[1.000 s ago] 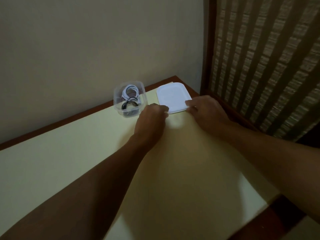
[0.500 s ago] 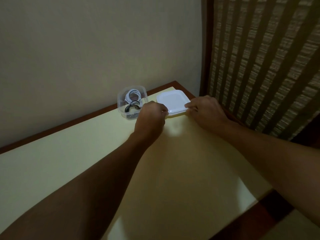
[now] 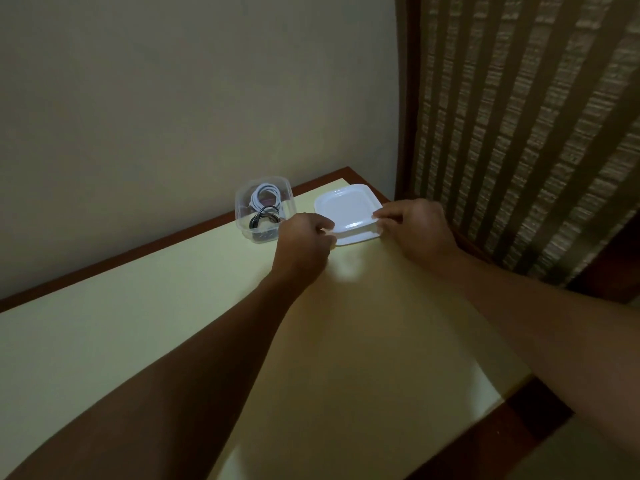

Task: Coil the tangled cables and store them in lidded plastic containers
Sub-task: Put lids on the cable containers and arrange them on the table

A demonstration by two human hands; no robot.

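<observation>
Left hand (image 3: 304,244) and right hand (image 3: 415,230) both have fingers (image 3: 384,214) pinching the white lid's (image 3: 346,206) near edge at the tabletop's (image 3: 173,306) far corner, beside the open clear container (image 3: 242,216) of coiled cables (image 3: 265,199); it looks light and bendy, so I'd hold the corners.

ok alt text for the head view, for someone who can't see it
The left hand and right hand pinch the near edge of a white lid on a pale table. Beside it, an open clear container holds a coiled white cable and a black cable.
</observation>
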